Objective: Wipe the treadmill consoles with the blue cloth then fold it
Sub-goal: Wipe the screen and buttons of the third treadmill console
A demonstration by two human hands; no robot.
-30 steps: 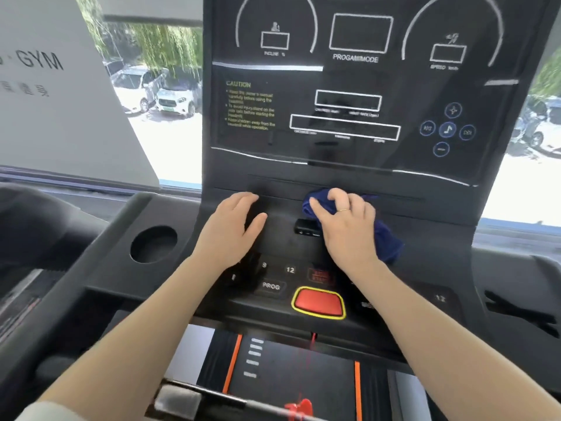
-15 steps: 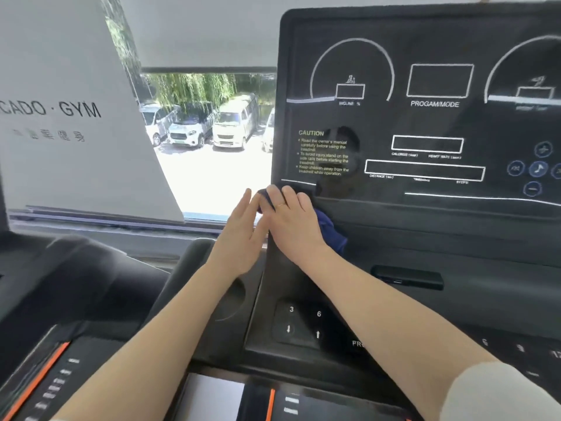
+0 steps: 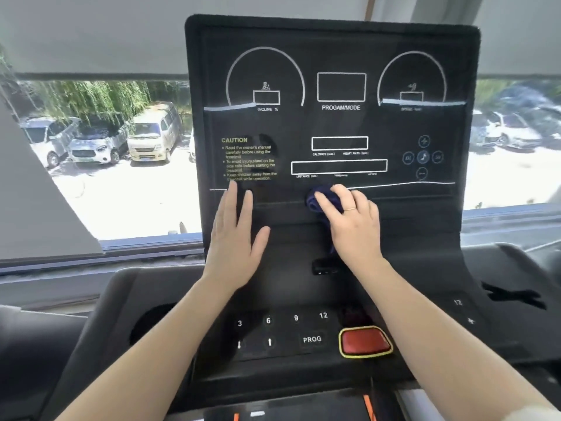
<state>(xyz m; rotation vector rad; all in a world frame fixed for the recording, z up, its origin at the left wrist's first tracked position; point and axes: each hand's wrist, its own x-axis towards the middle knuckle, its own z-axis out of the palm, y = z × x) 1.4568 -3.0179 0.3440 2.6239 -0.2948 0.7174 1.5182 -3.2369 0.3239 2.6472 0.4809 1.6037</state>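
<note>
right hand grips cloth against console, mid lower edge. left hand flat, fingers straight, on console's lower left.

Parked vans (perhaps cars) beyond window
</note>
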